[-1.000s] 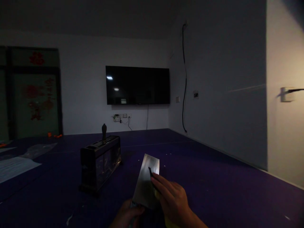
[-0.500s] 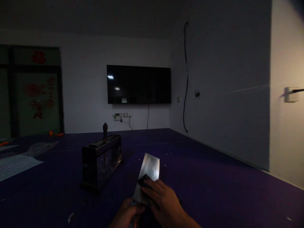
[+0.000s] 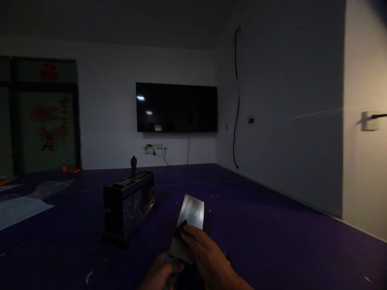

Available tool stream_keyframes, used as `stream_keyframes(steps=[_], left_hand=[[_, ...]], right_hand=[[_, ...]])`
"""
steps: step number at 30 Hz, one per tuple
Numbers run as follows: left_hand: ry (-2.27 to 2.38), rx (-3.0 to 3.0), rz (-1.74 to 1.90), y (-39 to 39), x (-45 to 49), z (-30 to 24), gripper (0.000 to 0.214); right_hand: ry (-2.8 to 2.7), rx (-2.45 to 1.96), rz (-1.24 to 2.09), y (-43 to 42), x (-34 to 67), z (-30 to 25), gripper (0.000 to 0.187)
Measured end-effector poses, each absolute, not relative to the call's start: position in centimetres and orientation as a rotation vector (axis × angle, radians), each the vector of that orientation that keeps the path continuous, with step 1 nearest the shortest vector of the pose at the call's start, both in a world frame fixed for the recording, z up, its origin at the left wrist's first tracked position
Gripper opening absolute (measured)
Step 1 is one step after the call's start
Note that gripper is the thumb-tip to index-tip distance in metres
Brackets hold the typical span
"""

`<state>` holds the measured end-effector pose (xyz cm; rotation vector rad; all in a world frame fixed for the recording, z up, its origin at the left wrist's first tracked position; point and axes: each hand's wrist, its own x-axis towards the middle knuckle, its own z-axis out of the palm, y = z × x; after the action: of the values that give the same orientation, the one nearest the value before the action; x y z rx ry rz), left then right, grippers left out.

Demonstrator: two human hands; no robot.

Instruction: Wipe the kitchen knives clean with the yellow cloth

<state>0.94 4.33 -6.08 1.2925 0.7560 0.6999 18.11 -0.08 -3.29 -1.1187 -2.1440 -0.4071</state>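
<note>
My left hand (image 3: 165, 272) is closed around the handle of a cleaver (image 3: 193, 208), near the bottom of the view. The broad, shiny blade points up and away from me. My right hand (image 3: 207, 253) lies across the blade, its fingers bent over a small dark, soft-looking piece (image 3: 181, 227) pressed against the metal. Whether that piece is cloth, I cannot tell in this dim light. To the left stands a black knife block (image 3: 137, 201) with clear sides, and one dark knife handle (image 3: 133, 167) sticks up from its top.
Everything rests on a dark purple surface (image 3: 256, 229). Printed paper (image 3: 21, 211) and clear plastic film (image 3: 51, 188) lie at the left, with small orange things (image 3: 75, 171) farther back. White scraps are scattered about. A television (image 3: 177, 108) hangs on the far wall.
My right hand has shifted slightly on the blade, its fingers drawn closer together over the dark piece. The cleaver has tilted very little; my left hand stays on its handle.
</note>
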Motion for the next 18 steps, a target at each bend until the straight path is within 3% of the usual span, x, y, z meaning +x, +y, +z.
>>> stream_keyframes(steps=[11,18], left_hand=[[0.827,1.256,0.726,5.1,1.6,-7.3,0.034],[0.812,1.286,0.751,5.3,2.0,-7.1,0.021]], right_hand=[[-2.268,-1.174,-0.465,0.3,18.3,-3.2,0.053],[-2.323,-1.073,-0.444,-0.1,17.6,-3.0,0.037]])
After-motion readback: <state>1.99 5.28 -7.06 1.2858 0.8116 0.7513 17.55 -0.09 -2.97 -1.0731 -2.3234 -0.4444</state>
